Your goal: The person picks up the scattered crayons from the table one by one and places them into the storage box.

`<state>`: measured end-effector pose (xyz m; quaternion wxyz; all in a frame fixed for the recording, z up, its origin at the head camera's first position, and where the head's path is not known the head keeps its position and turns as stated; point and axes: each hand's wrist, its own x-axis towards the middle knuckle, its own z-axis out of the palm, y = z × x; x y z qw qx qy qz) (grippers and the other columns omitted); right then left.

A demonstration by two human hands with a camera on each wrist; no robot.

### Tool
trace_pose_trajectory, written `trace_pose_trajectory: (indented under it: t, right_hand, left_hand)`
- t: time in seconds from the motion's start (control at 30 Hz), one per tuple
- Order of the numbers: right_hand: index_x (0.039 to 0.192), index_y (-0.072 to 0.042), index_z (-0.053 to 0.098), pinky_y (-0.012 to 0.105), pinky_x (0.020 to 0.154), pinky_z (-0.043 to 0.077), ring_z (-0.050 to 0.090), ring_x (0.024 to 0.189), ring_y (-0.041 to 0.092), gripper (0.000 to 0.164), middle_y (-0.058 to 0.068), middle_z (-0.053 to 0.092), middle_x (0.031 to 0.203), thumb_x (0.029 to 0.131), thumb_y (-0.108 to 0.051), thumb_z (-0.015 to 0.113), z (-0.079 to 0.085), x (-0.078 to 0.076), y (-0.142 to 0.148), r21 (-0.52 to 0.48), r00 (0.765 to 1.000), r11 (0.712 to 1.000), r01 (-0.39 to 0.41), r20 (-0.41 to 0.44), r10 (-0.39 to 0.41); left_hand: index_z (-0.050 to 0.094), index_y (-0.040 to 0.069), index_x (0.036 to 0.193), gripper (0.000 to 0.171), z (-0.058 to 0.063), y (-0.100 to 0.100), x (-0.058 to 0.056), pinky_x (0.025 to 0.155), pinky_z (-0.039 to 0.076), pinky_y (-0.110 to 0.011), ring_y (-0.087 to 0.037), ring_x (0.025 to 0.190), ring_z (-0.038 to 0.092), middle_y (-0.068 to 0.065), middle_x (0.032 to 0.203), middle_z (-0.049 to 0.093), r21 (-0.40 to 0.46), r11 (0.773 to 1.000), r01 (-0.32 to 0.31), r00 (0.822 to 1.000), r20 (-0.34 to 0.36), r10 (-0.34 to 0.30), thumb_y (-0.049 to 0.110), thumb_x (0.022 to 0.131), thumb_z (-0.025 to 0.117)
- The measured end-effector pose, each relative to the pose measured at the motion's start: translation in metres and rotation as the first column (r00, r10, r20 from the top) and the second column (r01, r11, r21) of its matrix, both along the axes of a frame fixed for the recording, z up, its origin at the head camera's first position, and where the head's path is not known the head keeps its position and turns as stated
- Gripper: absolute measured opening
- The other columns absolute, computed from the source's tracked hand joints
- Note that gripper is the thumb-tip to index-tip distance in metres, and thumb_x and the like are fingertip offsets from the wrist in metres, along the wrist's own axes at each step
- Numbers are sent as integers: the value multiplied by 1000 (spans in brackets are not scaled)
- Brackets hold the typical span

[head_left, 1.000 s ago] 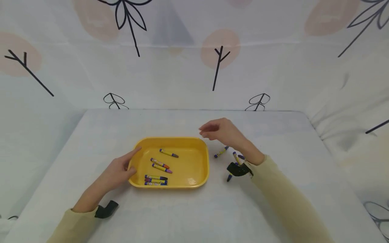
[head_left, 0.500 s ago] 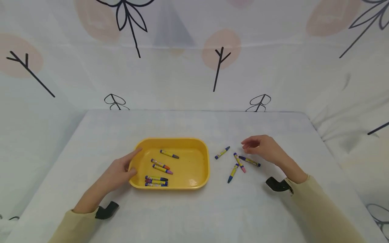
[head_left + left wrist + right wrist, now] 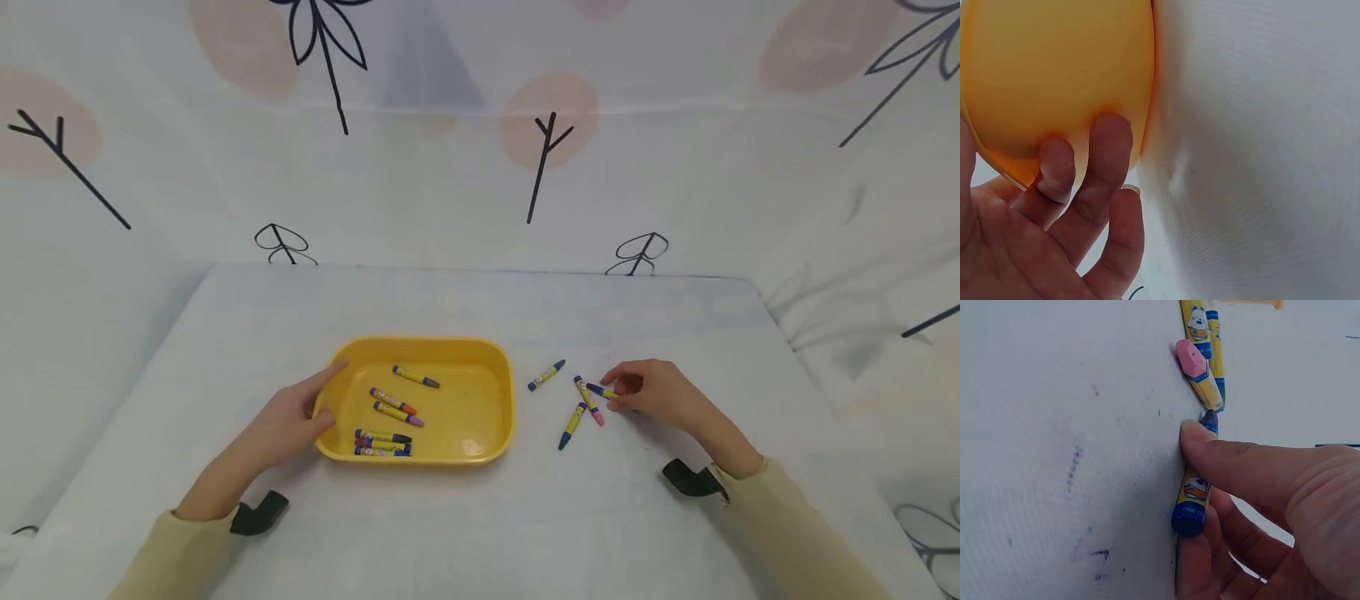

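My right hand [image 3: 660, 392] pinches a dark-tipped crayon [image 3: 1194, 487] in a yellow and blue wrapper, thumb across its side and fingers beneath. That crayon lies at the table surface; in the head view the hand covers its rear part. Just left of it is a pink crayon [image 3: 588, 401], with a teal crayon [image 3: 572, 426] and a grey-blue-tipped crayon [image 3: 547, 375] close by. My left hand [image 3: 288, 421] holds the left end of a yellow tray [image 3: 513, 400]. Its curled fingers [image 3: 1110, 144] press the tray's outer wall.
Several crayons lie in the tray, among them an orange crayon [image 3: 393, 401], a purple crayon [image 3: 398, 413] and a brown-tipped crayon [image 3: 416, 377]. A pale cloth [image 3: 480, 533] covers the table, and a printed curtain [image 3: 450, 192] rises behind it.
From above the tray's right rear corner, my right hand has moved right and down to the loose crayons and taken hold of the dark-tipped one. My left hand stays at the tray.
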<state>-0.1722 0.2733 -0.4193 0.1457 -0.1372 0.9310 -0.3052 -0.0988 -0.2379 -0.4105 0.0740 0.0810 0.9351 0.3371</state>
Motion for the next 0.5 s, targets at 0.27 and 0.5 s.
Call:
trace_pose_trajectory:
  t: [0.27, 0.5]
  right_hand:
    - [107, -6, 72, 28, 66, 45, 52, 84, 20, 24, 1, 59, 86, 85, -14, 77, 1, -1, 2, -5, 999, 1000, 17, 45, -17]
    - [110, -3, 73, 32, 70, 49, 57, 83, 20, 27, 2, 66, 92, 87, -17, 75, 6, -2, 5, 15, 998, 999, 49, 48, -49]
  left_hand:
    - [37, 10, 155, 74, 0, 0, -3, 66, 44, -30, -20, 81, 52, -21, 135, 53, -5, 1000, -3, 1000, 27, 3, 5, 84, 58]
    - [36, 10, 155, 75, 0, 0, -2, 63, 44, -30, -20, 80, 52, -21, 133, 53, 0, 1000, -10, 999, 35, 10, 5, 84, 58]
